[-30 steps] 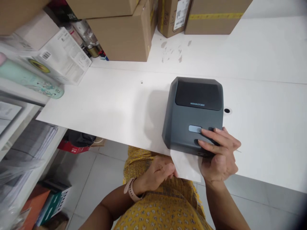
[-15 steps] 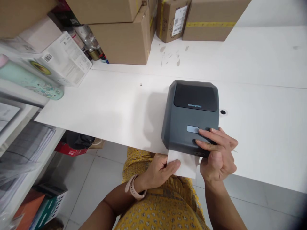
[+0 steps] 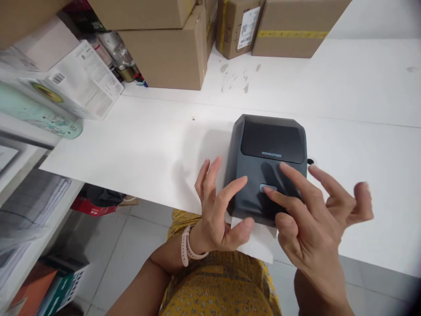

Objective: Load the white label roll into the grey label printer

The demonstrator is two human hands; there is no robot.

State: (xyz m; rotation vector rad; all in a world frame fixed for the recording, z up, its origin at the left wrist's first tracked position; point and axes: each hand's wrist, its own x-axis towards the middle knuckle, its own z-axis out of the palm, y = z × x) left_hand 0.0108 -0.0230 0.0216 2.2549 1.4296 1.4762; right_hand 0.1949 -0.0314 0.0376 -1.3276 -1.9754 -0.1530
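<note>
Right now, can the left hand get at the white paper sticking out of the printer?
Probably yes. The left hand is open with its thumb right at the paper at the front of the printer, and nothing lies between them.

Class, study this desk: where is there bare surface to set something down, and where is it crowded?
Bare: the table between the white carton and the printer; also right of the printer, back to the cardboard boxes. Crowded: the far left corner, and the printer's front, where left hand and right hand hover spread.

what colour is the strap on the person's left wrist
Pale pink: the soft watch strap shows best in the head view.
</note>
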